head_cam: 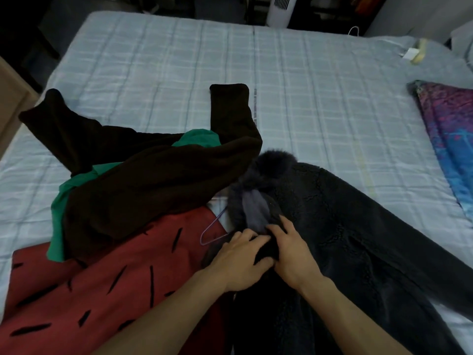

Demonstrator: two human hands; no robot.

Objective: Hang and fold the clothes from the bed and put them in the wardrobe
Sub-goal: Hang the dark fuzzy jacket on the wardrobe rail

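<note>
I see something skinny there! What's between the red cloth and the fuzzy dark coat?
In the head view, a thin purple hanger lies there, with a strip of pale bedsheet showing, one end hidden under the dark coat.

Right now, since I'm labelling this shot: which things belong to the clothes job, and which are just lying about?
Job: dark fleece coat, gripped by left hand and right hand; purple hanger; brown garment; green garment; red dashed cloth, probably.
Lying about: white fan; charger; patterned cloth, perhaps.
</note>
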